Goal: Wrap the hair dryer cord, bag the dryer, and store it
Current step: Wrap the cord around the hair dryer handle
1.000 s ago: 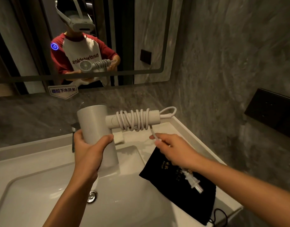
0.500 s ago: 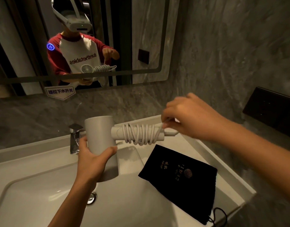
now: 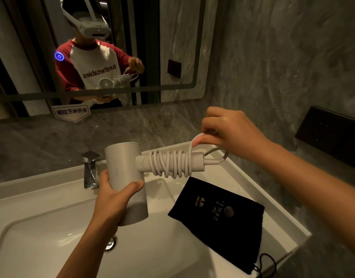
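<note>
My left hand (image 3: 110, 199) grips the barrel of the white hair dryer (image 3: 125, 173), held above the sink with its handle pointing right. The white cord (image 3: 170, 163) is coiled several times around the handle. My right hand (image 3: 230, 133) is just above the handle's end, pinching the cord's free end, which rises from the last coil. A small loop of cord sticks out at the handle's tip. The black drawstring bag (image 3: 222, 219) with gold print lies flat on the counter right of the basin.
A white sink basin (image 3: 42, 233) with a drain lies below, and a chrome faucet (image 3: 90, 169) stands behind the dryer. A mirror (image 3: 172, 47) hangs on the grey marble wall. A black panel (image 3: 331, 133) is on the right wall.
My right hand has come up from over the bag, carrying the cord's end round the handle to above its tip. The dangling plug no longer hangs over the bag. The dryer has shifted slightly.
</note>
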